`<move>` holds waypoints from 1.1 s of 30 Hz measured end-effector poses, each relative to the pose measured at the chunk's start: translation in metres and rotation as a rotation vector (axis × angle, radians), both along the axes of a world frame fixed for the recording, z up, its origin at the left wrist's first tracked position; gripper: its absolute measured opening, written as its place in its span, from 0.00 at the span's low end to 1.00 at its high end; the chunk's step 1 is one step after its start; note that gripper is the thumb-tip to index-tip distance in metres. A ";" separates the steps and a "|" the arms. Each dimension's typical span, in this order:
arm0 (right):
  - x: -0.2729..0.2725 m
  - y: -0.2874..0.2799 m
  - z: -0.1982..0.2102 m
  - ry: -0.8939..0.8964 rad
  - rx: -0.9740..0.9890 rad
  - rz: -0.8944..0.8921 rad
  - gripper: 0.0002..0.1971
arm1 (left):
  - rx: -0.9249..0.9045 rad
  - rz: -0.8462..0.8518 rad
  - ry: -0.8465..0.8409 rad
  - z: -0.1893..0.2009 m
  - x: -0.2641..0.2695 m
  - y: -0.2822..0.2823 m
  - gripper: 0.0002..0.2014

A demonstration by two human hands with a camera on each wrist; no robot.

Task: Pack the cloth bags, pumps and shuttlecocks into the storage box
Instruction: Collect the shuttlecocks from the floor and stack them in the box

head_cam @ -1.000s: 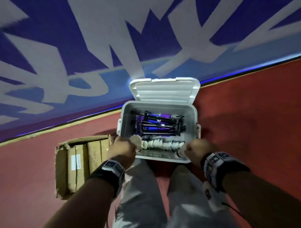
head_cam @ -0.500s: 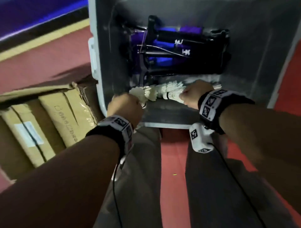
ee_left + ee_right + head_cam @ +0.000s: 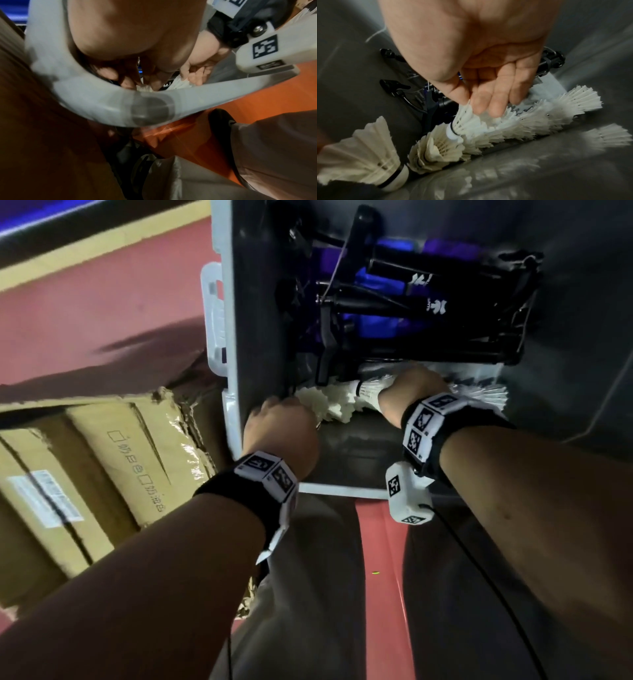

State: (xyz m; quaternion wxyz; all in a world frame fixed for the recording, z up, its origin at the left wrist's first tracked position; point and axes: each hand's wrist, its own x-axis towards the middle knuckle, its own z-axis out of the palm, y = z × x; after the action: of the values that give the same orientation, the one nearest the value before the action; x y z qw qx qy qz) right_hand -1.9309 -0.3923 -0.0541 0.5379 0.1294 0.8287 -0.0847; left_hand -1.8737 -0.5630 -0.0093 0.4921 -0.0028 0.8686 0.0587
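Shuttlecocks (image 3: 513, 125) lie in a row along the storage box's (image 3: 236, 344) near wall. Right hand (image 3: 484, 81) presses straight fingers onto their feathers; left hand (image 3: 281, 433) pinches the row's left end.

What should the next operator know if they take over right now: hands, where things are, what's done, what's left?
Left hand: inside the storage box at its left wall, touching the left end of the shuttlecocks; grip unclear.
Right hand: open, straight fingers pressing the feathers.
Shuttlecocks lie in a nested row on the box floor, along the near side.
Pumps, black, lie behind them on purple cloth bags.
Done: all three kinds are inside.
Left: settle the row, withdraw both hands. Whether more items wait outside is out of view.
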 end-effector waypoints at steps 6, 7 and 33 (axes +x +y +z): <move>0.015 0.001 -0.010 -0.186 -0.097 0.098 0.14 | -0.010 -0.003 0.004 -0.003 -0.003 0.008 0.15; 0.016 -0.002 -0.015 -0.191 -0.119 0.107 0.15 | -0.001 0.008 0.016 -0.003 -0.004 0.009 0.15; 0.017 0.071 0.039 0.164 -0.261 0.171 0.11 | 0.262 0.155 0.089 0.008 -0.039 0.108 0.21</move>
State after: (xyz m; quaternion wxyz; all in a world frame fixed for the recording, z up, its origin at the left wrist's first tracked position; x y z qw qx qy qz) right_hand -1.9142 -0.3212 -0.0148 0.4858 -0.0200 0.8598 -0.1560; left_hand -1.9131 -0.4551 -0.0010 0.4432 -0.0028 0.8716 0.2094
